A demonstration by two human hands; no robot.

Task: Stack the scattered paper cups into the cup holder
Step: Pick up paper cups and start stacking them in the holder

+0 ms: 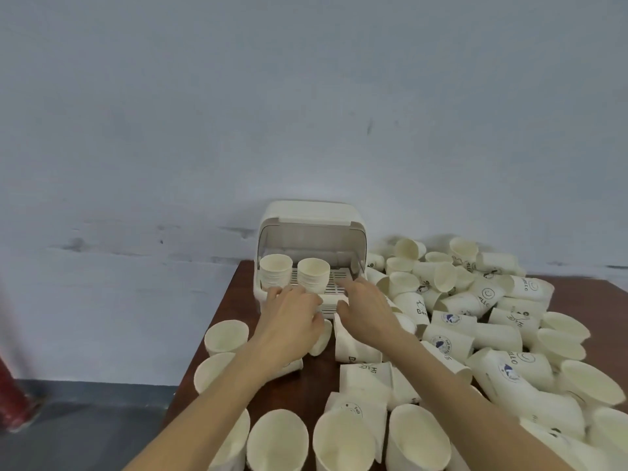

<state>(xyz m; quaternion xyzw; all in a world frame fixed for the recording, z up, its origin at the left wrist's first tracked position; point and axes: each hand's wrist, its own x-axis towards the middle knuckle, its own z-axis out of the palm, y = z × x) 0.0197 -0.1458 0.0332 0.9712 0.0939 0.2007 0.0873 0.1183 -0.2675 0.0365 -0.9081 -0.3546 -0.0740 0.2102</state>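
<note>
A dark brown wooden bench (307,379) stands against a pale blue-grey wall (238,113), a grey floor (85,426) beside it. The cream plastic cup holder (311,229) sits open at the far edge with two cup stacks (294,270) inside. White paper cups (475,321) lie heaped rightward. The left hand (289,317) curls at the holder's front; its grip is hidden. The right hand (368,305) reaches with straight fingers (346,283) onto the slatted tray.
</note>
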